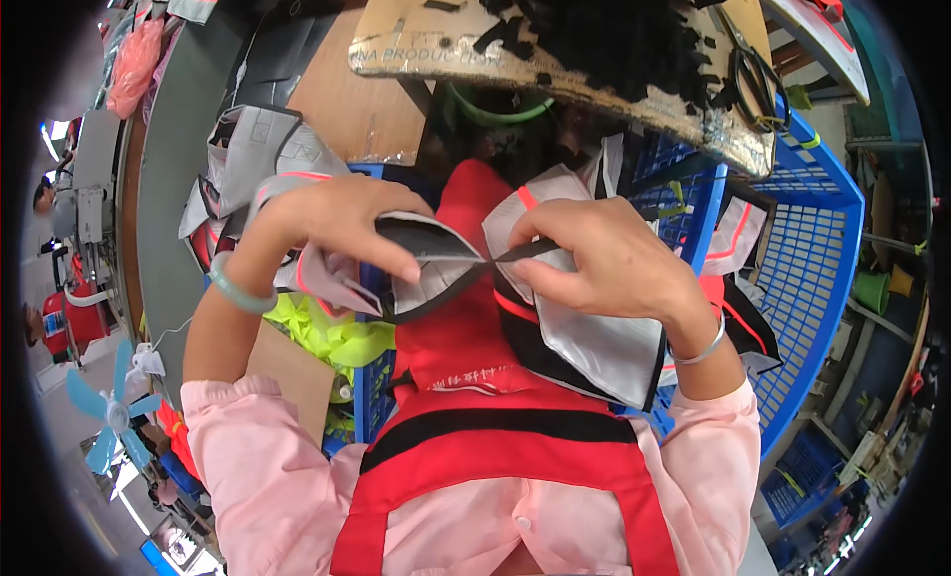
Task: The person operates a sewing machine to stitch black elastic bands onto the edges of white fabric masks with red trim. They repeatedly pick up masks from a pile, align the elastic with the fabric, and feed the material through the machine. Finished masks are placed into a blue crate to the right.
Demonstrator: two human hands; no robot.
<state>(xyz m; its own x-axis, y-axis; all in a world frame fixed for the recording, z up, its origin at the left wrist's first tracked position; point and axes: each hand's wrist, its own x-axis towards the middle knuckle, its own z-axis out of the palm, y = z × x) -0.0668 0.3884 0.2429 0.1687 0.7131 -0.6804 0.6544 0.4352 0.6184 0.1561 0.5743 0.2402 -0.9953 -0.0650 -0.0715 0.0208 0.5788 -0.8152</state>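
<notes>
A grey and black fabric piece with pink-red stripes hangs in front of my red apron. My right hand pinches its black edge between thumb and forefinger. On the other side, my left hand grips the same piece, its thumb on the near face and its other fingers partly hidden behind. Between the hands the cloth narrows to a twisted point, with a dark fold gaping beside my left thumb. Beyond my left wrist lies a heap of similar grey fabric pieces.
Ahead is a worn board bearing black fabric scraps and black-handled scissors. A blue plastic crate stands at right, with more striped pieces. Yellow-green cloth lies at left, farther out a blue fan.
</notes>
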